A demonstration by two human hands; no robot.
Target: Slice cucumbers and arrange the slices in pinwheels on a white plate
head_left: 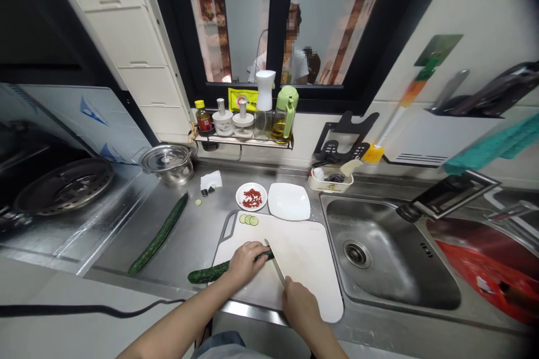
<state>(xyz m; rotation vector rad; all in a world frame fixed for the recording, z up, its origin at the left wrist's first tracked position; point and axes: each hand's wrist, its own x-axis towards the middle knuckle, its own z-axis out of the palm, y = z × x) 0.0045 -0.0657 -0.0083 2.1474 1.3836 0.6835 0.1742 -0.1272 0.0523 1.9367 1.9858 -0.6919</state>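
On the white cutting board [314,263] lies a dark green cucumber [208,275], its middle covered by my left hand [246,262], whose fingers press round it near the cut end. My right hand [300,304] is wrapped round the handle of a knife [275,263]. The blade stands at the cucumber's right end, just beside my left fingertips. Several thin cucumber slices [248,219] overlap at the board's far left corner. A second, whole cucumber [162,233] rests on the steel counter to the left.
Behind the board sit a plate of chopped red bits [251,196] and a white plate [289,201]. The sink [391,252] is at right, a lidded pot [167,164] at back left. Bottles fill a wall rack [248,139]. A person [280,64] shows in the window.
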